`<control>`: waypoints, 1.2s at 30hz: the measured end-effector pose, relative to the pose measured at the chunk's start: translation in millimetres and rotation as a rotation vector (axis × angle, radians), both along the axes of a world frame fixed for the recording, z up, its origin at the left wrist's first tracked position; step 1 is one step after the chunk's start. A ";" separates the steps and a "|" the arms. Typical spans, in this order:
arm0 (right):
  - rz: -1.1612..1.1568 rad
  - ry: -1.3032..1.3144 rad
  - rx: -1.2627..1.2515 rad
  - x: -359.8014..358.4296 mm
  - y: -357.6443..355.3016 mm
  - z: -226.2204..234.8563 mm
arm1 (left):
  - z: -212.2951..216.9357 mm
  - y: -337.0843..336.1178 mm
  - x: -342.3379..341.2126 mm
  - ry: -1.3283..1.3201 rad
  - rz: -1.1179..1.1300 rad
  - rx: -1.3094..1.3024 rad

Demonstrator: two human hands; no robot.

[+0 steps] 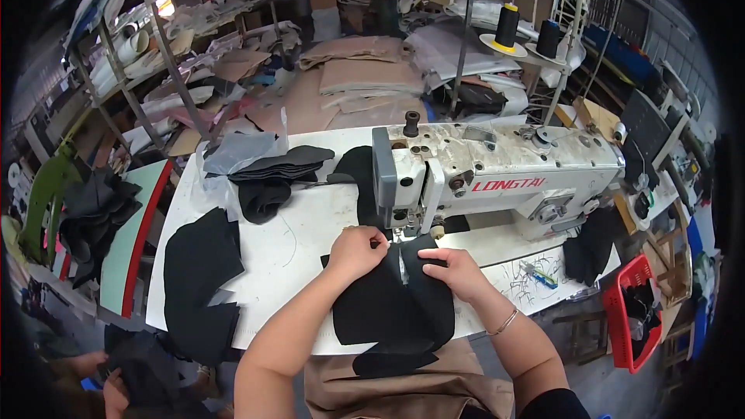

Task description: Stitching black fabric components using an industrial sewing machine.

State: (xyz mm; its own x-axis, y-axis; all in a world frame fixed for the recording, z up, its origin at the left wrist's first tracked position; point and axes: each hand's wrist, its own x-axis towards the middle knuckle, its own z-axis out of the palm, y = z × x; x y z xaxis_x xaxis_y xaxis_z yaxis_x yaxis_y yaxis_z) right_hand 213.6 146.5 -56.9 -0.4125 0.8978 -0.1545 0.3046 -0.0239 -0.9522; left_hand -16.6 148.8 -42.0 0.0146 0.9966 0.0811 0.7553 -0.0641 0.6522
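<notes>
Black fabric pieces (372,304) lie under the head of a white sewing machine (504,163) and hang over the table's near edge. My left hand (358,254) pinches the fabric just left of the needle area. On the right-hand piece, my right hand (458,271) rests with thumb and forefinger stretched out and apart; its other fingers are mostly hidden. A narrow pale strip (403,265) shows between the two fabric parts. The needle tip is too small to make out.
Cut black pieces (203,287) and a folded dark stack (283,164) lie left on the white table (299,256). Thread clippings surround a small cutter (539,275) at right. A red basket (621,326) stands beyond. Another person's hands (116,392) hold dark fabric lower left.
</notes>
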 end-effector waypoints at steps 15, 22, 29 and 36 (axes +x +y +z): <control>-0.025 0.054 -0.047 0.4 -1.9 3.0 | -6.3 2.4 -0.3 -0.016 0.007 0.031; -0.018 -0.019 0.050 -1.6 1.0 -1.4 | -11.9 4.3 -0.3 0.022 0.010 0.098; -0.023 -0.025 0.071 -4.0 3.1 0.6 | -3.0 4.7 3.5 0.027 0.064 0.062; -0.025 -0.083 0.057 -6.9 2.8 7.9 | -5.5 6.9 3.6 0.044 0.100 0.076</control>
State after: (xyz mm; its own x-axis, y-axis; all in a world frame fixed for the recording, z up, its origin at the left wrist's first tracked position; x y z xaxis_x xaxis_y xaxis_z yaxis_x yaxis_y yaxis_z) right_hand 206.7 149.3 -49.0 -0.3774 0.9161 -0.1353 0.3827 0.0212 -0.9236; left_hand -13.0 155.7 -47.5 -0.0796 0.9843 0.1578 0.7885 -0.0347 0.6141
